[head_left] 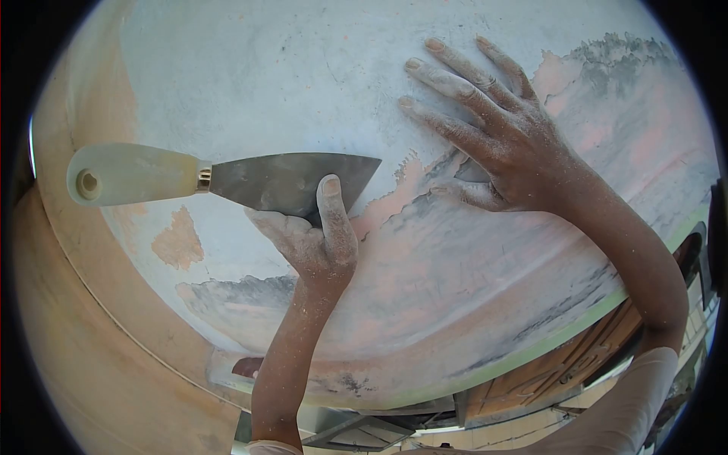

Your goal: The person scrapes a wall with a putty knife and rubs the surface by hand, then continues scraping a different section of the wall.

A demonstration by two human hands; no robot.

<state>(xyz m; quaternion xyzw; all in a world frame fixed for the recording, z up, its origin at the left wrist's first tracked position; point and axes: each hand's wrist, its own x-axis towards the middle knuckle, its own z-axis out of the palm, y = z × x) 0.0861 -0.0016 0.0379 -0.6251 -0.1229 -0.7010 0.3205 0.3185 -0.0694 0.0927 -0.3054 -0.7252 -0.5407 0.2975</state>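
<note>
A wide scraper point(265, 180) with a steel blade and a pale translucent handle lies sideways in my left hand point(315, 235), the blade between my thumb and fingers. The handle points left and touches nothing I can see. My right hand point(504, 136), coated in white dust, rests with fingers spread on the painted surface point(265, 76). That surface is white above, with ragged peeled edges and pink and grey patches point(470, 265) below and beside my hands.
A peach-coloured band point(114, 303) with a thin ridge curves along the left. A brown wooden door or panel point(546, 371) and metal framing point(364, 428) show at the bottom. A pale green edge point(516, 360) borders the patchy surface.
</note>
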